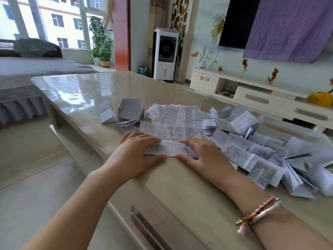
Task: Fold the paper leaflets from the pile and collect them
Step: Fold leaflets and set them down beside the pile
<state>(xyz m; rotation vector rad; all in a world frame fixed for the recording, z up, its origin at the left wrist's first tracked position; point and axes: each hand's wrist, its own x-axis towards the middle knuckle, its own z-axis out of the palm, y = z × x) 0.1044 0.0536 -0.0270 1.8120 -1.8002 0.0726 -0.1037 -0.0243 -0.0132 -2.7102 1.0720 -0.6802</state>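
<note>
A creased printed leaflet (170,137) lies flat on the glossy table (81,94), near its front edge. My left hand (138,154) presses on the leaflet's left end with straight fingers. My right hand (200,152) lies flat on its right end, thumb along the near edge. Behind it lie more unfolded sheets (182,114). A big loose pile of leaflets (266,148) spreads to the right. Folded leaflets (130,112) sit in a small group to the left of the sheets, and one folded leaflet (106,114) stands apart further left.
The table's front edge runs diagonally under my forearms, with a drawer handle (149,230) below it. A bed (36,73) stands left of the table, a white air cooler (164,55) behind it, and a low TV cabinet (255,94) to the right.
</note>
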